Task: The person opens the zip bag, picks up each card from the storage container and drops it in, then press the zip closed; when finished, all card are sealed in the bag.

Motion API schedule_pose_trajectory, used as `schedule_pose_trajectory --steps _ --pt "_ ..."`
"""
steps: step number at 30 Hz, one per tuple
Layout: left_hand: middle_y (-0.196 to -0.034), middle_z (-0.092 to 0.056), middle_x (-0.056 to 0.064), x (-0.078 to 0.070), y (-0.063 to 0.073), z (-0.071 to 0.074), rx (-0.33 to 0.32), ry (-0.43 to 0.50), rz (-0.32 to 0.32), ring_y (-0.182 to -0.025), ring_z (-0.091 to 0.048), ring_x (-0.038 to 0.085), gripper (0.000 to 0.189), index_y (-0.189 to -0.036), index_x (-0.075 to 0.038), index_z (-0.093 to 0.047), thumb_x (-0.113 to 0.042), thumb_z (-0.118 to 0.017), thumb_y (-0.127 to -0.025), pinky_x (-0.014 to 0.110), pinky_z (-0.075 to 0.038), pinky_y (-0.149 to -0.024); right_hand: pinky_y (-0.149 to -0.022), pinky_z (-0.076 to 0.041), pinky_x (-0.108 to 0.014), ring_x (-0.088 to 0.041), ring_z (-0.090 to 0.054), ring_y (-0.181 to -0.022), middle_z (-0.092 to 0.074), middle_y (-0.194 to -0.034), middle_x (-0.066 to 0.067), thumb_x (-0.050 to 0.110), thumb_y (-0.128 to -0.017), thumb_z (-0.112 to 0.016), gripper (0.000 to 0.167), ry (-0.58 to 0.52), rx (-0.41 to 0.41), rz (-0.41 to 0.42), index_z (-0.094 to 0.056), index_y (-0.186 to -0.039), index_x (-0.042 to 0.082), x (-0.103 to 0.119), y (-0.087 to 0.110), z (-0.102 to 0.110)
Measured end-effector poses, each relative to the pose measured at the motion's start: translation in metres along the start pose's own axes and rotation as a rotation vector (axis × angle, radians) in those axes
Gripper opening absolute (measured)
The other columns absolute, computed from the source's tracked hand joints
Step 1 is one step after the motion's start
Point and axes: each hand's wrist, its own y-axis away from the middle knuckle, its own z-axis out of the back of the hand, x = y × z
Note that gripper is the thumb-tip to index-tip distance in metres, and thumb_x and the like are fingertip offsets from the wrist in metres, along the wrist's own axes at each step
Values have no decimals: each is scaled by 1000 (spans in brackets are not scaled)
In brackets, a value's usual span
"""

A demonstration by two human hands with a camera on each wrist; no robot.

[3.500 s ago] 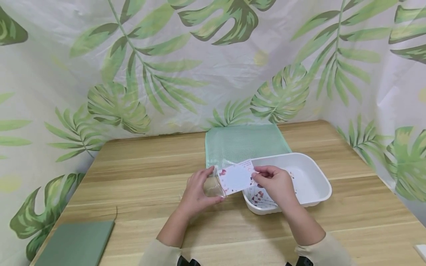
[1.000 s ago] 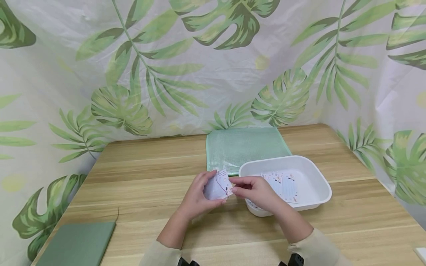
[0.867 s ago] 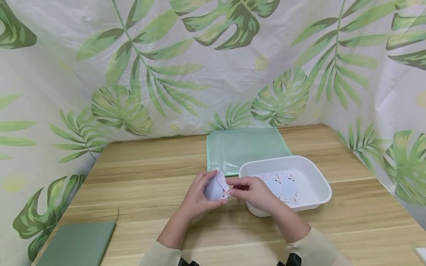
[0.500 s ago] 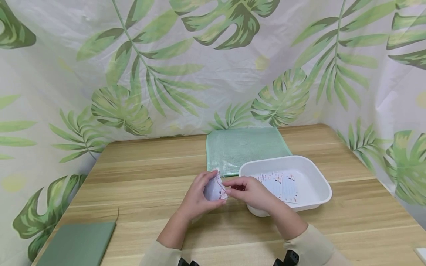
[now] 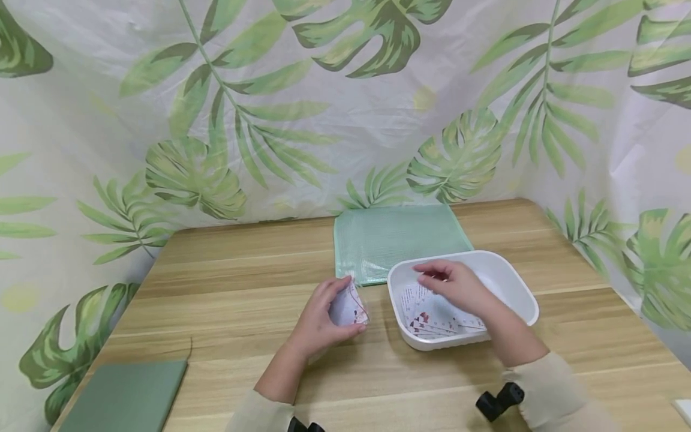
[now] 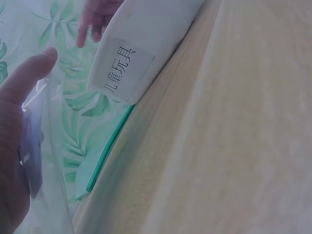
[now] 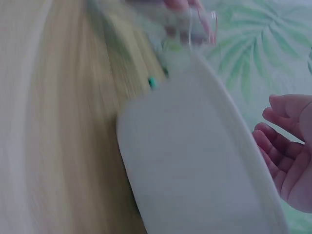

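Observation:
My left hand (image 5: 317, 330) grips a clear plastic bag (image 6: 54, 156) between thumb and fingers, its mouth facing right. Inside the bag sits a white card (image 5: 345, 309) with a reddish floral print, most of it hidden by the hand. Over the white plastic bin (image 5: 522, 294) hovers my right hand (image 5: 459, 287), fingers loosely curled and holding nothing. Several printed cards (image 5: 432, 315) lie overlapping in the left part of the bin, partly covered by that hand. The right wrist view shows the right hand (image 7: 287, 151) beside the bin's rim, empty.
A green mesh zip pouch (image 5: 399, 240) lies flat behind the bin. At the front left is a flat grey-green item (image 5: 121, 396) with a thin cord. A white object (image 5: 683, 409) shows at the right table edge. Leaf-patterned cloth (image 5: 302, 120) hangs behind the table (image 5: 243, 300).
The right hand has pushed the card leftward into the bag, let go of it, and moved right over the bin. My left hand has kept its grip on the bag.

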Motion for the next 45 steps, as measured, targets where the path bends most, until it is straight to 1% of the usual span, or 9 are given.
schedule_pose_trajectory --steps 5,9,13,17,23,32,36,41,45 --pt "-134 -52 12 1 -1 0 -6 7 -13 -114 -52 23 92 -142 -10 -50 -24 -91 -61 29 -50 -84 -80 -50 -31 -23 -58 -98 -67 -115 -16 26 -97 -59 40 140 -10 -117 -61 -129 1 -20 -2 35" --pt "-135 -52 13 2 -2 1 -11 0 -31 -115 -52 24 92 -142 -8 -49 -25 -90 -62 28 -50 -82 -83 -52 -35 -24 -59 -99 -66 -115 -16 26 -96 -61 42 243 17 -174 -60 -130 1 -37 -5 49" --pt "-135 -52 15 3 -1 2 -19 -11 -49 -116 -52 26 91 -141 -7 -50 -25 -90 -62 30 -50 -84 -86 -52 -41 -25 -60 -96 -68 -107 -15 21 -90 -68 39 329 68 -174 -65 -121 -2 -53 -11 48" --pt "-135 -52 16 4 -1 2 -21 -22 -64 -118 -52 28 91 -141 -6 -50 -25 -90 -61 34 -50 -88 -88 -49 -44 -23 -59 -93 -69 -102 -12 25 -84 -75 39 390 130 -193 -68 -114 0 -62 -14 40" --pt "-136 -52 16 3 -1 1 -14 -15 -60 -118 -51 28 91 -141 -7 -50 -25 -90 -62 33 -50 -87 -85 -48 -43 -22 -58 -89 -66 -97 -10 28 -76 -82 43 442 147 -186 -67 -105 1 -66 -18 31" --pt "-135 -52 14 3 -1 0 -5 -4 -46 -116 -51 26 90 -141 -8 -50 -26 -90 -62 30 -50 -83 -89 -48 -46 -24 -60 -94 -67 -101 -12 29 -74 -84 46 444 136 -177 -66 -107 1 -65 -16 26" --pt "-135 -51 14 2 -1 0 -2 -1 -32 -115 -51 25 90 -141 -9 -50 -26 -90 -62 30 -50 -82 -89 -48 -46 -25 -59 -95 -66 -102 -12 26 -75 -84 45 425 135 -203 -65 -107 1 -64 -16 24" --pt "-134 -52 14 3 0 0 -6 2 -45 -113 -51 25 90 -141 -8 -50 -25 -90 -62 29 -50 -81 -75 -46 -33 -20 -54 -84 -60 -90 -7 20 -81 -78 29 356 114 -203 -60 -97 3 -67 -16 29" --pt "-134 -52 15 4 -1 0 -11 0 -62 -112 -51 25 90 -141 -8 -50 -25 -90 -62 29 -50 -81 -67 -49 -28 -17 -56 -75 -60 -84 -7 11 -89 -68 15 211 106 -187 -61 -96 0 -56 -10 42"
